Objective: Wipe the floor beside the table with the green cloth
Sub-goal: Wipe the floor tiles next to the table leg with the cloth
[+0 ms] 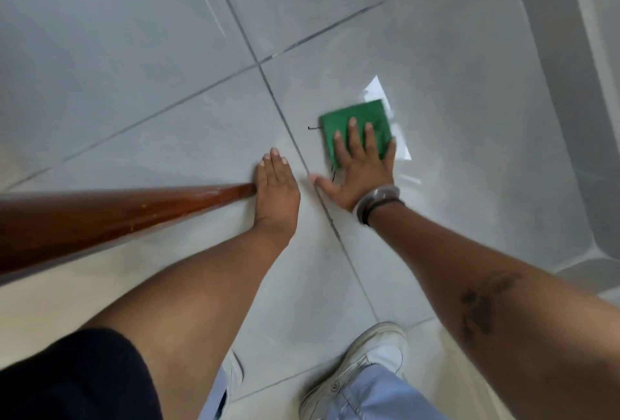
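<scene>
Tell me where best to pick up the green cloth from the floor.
Pinch the far-left corner of the green cloth, coming from above. It lies flat and folded under the right hand, whose fingers cover its near part, so that corner stays free.

No words, numbers, brand names or signs can be read anywhere in this view. The white shoe (360, 369) carries a small round emblem on its side, too blurred to make out. The band (379, 198) on the right wrist shows no legible marking. The dark mark on the right forearm (483, 309) has no letters that can be told. The green cloth (355, 117) is plain, and the floor (134, 50) tiles bear no print.
</scene>
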A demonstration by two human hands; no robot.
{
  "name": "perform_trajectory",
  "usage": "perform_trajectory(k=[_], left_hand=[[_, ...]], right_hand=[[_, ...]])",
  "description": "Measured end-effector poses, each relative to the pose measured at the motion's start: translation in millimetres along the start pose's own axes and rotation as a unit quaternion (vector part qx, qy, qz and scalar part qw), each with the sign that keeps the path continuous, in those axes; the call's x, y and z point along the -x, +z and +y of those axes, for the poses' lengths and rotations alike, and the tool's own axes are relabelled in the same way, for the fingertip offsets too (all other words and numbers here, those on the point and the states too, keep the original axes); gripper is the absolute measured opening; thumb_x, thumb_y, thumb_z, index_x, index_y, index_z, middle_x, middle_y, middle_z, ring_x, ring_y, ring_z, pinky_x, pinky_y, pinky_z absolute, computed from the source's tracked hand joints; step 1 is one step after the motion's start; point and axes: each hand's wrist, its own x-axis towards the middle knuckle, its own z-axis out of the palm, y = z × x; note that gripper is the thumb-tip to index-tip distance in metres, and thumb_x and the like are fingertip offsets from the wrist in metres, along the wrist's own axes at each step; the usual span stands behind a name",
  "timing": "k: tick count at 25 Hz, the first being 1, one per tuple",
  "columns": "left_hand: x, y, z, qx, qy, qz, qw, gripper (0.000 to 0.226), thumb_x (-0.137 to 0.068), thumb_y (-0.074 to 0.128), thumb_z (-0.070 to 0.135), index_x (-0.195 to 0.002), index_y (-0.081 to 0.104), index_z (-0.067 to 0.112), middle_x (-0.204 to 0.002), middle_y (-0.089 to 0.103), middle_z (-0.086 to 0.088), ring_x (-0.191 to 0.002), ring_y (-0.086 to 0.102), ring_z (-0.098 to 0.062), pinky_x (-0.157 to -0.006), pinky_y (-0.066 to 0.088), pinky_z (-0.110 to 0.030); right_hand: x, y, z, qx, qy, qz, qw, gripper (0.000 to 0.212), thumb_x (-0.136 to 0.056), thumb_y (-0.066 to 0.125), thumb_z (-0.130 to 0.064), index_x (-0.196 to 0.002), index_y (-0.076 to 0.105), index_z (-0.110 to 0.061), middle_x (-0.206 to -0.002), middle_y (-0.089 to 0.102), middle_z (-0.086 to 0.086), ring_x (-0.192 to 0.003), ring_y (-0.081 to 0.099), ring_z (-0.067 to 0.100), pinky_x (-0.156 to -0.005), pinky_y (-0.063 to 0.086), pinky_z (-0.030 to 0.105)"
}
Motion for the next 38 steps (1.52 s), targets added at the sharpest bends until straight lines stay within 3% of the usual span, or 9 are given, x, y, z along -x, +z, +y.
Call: perform_trajectory(k=[4,7,14,18,22,27,30,33,38], left_hand=[[2.1,0.4,-9.7,-0.005,0.019,-0.034,0.999,0.142,-0.06,0.078,0.064,-0.147,-0.003,-0.014,-0.157,-0.003,-0.037,-0.148,0.003,-0.047,-0.119,0.0,-0.054],[-0.2,5.9,-10.3,-0.007,0.028,-0.012,1.0,0.148,-0.054,0.075,0.071,-0.146,-0.003,-0.015,-0.157,-0.001,-0.037,-0.148,0.004,-0.046,-0.118,-0.003,-0.054],[1.0,6.1,-9.7,-0.004,0.025,-0.008,1.0,0.148,-0.054,0.075,0.071,-0.147,-0.004,-0.012,-0.157,-0.003,-0.036,-0.148,0.002,-0.045,-0.118,-0.005,-0.054],[2.6,1.0,-10.0,0.004,0.018,-0.013,1.0,0.146,-0.056,0.075,0.07,-0.148,-0.005,-0.01,-0.158,-0.005,-0.033,-0.149,-0.001,-0.044,-0.116,-0.009,-0.055],[2.8,1.3,-9.2,-0.018,0.012,-0.02,1.0,0.147,-0.056,0.076,0.07,-0.147,-0.005,-0.012,-0.158,-0.003,-0.034,-0.148,0.001,-0.045,-0.117,-0.007,-0.057],[1.8,4.9,-8.6,0.018,0.009,0.008,1.0,0.148,-0.054,0.073,0.076,-0.149,-0.004,-0.008,-0.159,-0.005,-0.03,-0.149,-0.002,-0.042,-0.117,-0.009,-0.055],[8.1,5.2,-5.1,0.147,-0.011,0.023,0.989,0.155,-0.048,0.058,0.09,-0.15,-0.01,-0.005,-0.16,-0.014,-0.026,-0.149,-0.012,-0.038,-0.118,-0.011,-0.051],[1.2,-1.7,4.5,0.237,-0.011,0.035,0.971,0.158,-0.044,0.057,0.092,-0.15,-0.014,0.0,-0.159,-0.02,-0.024,-0.148,-0.019,-0.036,-0.119,-0.012,-0.047],[-8.8,6.0,8.0,0.232,0.005,0.039,0.972,0.154,-0.043,0.069,0.084,-0.152,-0.019,0.021,-0.156,-0.027,-0.027,-0.146,-0.023,-0.042,-0.12,-0.007,-0.053]], right_hand=[[102.3,27.7,34.3,0.078,-0.173,-0.082,0.978,0.088,-0.075,0.025,-0.077,-0.149,0.023,-0.03,-0.162,0.01,-0.001,-0.149,0.003,0.027,-0.11,-0.023,0.056],[89.6,24.2,73.0,0.116,-0.239,-0.06,0.962,0.081,-0.077,0.027,-0.073,-0.148,0.029,-0.032,-0.16,0.019,-0.002,-0.147,0.015,0.026,-0.113,-0.009,0.062],[-57.2,-40.7,6.2,0.059,-0.05,0.005,0.997,0.09,-0.073,0.005,-0.082,-0.15,0.007,-0.034,-0.163,-0.003,-0.002,-0.148,-0.005,0.026,-0.11,-0.016,0.06],[13.8,-17.5,28.6,0.141,-0.201,-0.061,0.967,0.088,-0.075,0.01,-0.074,-0.15,0.018,-0.029,-0.163,0.004,0.001,-0.148,0.001,0.029,-0.112,-0.012,0.06],[62.9,-11.1,80.4,0.173,-0.312,-0.057,0.932,0.073,-0.083,0.043,-0.066,-0.145,0.036,-0.028,-0.158,0.026,0.001,-0.145,0.023,0.029,-0.11,-0.006,0.063],[-41.9,-51.4,17.3,0.119,-0.182,-0.008,0.976,0.076,-0.083,0.015,-0.072,-0.149,0.023,-0.033,-0.162,0.011,-0.001,-0.148,0.01,0.025,-0.112,-0.008,0.065],[-80.7,-68.3,-13.8,0.141,-0.204,-0.003,0.969,0.07,-0.088,0.013,-0.067,-0.149,0.018,-0.034,-0.163,0.004,-0.002,-0.148,0.002,0.026,-0.113,-0.006,0.065],[-70.0,-59.0,16.8,0.187,-0.257,-0.002,0.948,0.064,-0.09,0.013,-0.062,-0.149,0.016,-0.036,-0.163,0.005,-0.003,-0.148,0.004,0.025,-0.112,-0.007,0.064],[-23.8,-38.9,90.5,0.153,-0.117,-0.02,0.981,0.071,-0.084,0.004,-0.067,-0.148,0.016,-0.039,-0.163,0.004,-0.006,-0.148,0.006,0.022,-0.111,0.0,0.069]])
